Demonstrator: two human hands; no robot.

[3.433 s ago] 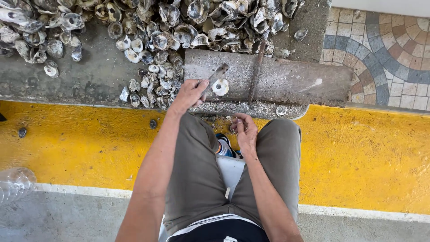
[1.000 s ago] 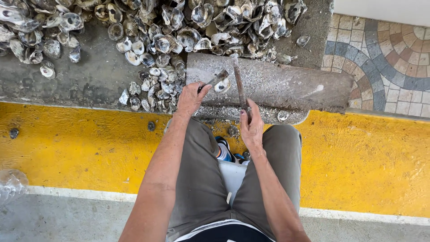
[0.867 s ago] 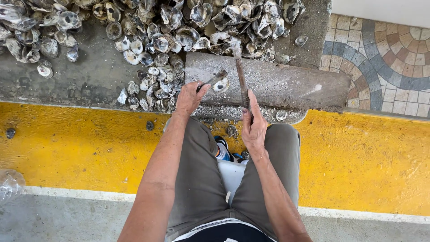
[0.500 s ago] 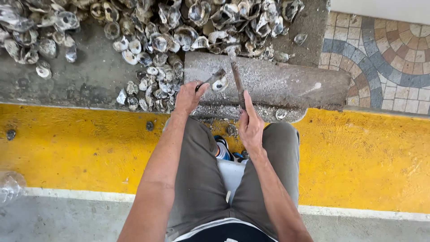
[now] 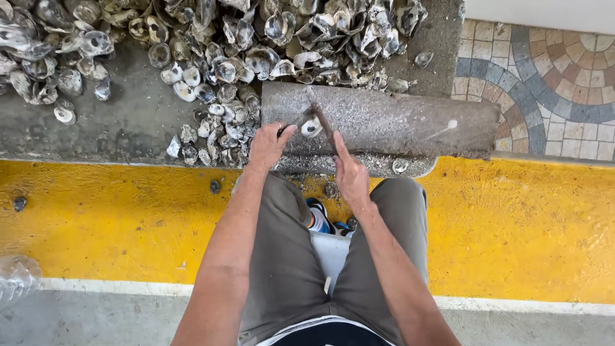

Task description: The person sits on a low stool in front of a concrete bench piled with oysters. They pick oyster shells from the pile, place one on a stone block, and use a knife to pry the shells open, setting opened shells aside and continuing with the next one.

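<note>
On grey stone slab, oyster shells behind.

We note: oyster shell pile cut off at top edge; clear plastic bottle cut at left edge; our shoe mostly hidden between knees; rod handle concealed inside right hand.
</note>
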